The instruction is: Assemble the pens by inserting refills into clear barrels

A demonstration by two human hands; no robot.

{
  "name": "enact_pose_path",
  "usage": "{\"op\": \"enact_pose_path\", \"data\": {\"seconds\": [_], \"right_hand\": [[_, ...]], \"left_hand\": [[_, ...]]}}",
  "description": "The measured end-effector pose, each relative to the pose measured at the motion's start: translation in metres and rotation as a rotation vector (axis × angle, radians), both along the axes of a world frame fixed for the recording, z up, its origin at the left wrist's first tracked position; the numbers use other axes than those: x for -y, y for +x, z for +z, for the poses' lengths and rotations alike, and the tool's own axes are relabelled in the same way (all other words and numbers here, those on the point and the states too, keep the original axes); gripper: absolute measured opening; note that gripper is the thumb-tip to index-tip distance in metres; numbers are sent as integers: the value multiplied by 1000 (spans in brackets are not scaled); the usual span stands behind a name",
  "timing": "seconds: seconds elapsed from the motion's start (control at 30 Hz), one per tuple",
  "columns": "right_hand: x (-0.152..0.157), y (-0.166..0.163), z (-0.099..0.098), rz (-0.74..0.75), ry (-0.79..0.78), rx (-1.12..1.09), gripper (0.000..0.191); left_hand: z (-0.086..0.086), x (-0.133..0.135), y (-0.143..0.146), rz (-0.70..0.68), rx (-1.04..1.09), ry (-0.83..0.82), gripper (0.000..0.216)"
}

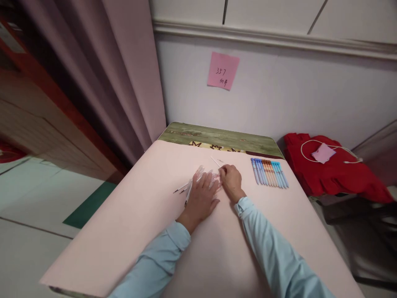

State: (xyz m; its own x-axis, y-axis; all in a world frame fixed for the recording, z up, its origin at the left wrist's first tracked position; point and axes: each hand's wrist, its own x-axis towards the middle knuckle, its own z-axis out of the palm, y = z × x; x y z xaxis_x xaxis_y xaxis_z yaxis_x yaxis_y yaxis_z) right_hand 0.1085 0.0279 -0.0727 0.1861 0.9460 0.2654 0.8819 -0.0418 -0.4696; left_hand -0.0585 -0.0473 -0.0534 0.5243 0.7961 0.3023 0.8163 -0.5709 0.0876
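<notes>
My left hand (201, 196) lies flat, fingers spread, on a crinkled clear plastic bag (206, 176) holding thin white pen refills (185, 189) whose dark tips stick out to the left. My right hand (231, 179) is closed in a pinch on one white refill (215, 161) that angles up and left from its fingers. A neat row of several blue and orange pens (269, 172) lies to the right of my right hand on the pale pink table cover (149, 231).
A pink sticky note (222, 70) hangs on the wall ahead. Red cloth (335, 174) with a white cable and a small pink pad lies on a seat to the right. A curtain (124, 82) hangs at left; green table edge (217, 136) shows at the back.
</notes>
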Motion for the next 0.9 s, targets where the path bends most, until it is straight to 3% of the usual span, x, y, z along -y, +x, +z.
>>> {"op": "enact_pose_path", "data": {"seconds": [0.13,0.33,0.73,0.9], "right_hand": [[-10,-7,3,-40,-112,92,29],[-7,-15,7,-4,-137,103,26],[-27,-27,26,-62,-280,-6,20],[-19,-15,27,-51,-333,-62,17]], "left_hand": [[1,-1,10,-15,-30,19,51],[-7,-6,5,47,-36,47,36],[-6,0,-10,204,83,50,37],[-7,2,-22,232,148,7,45]]}}
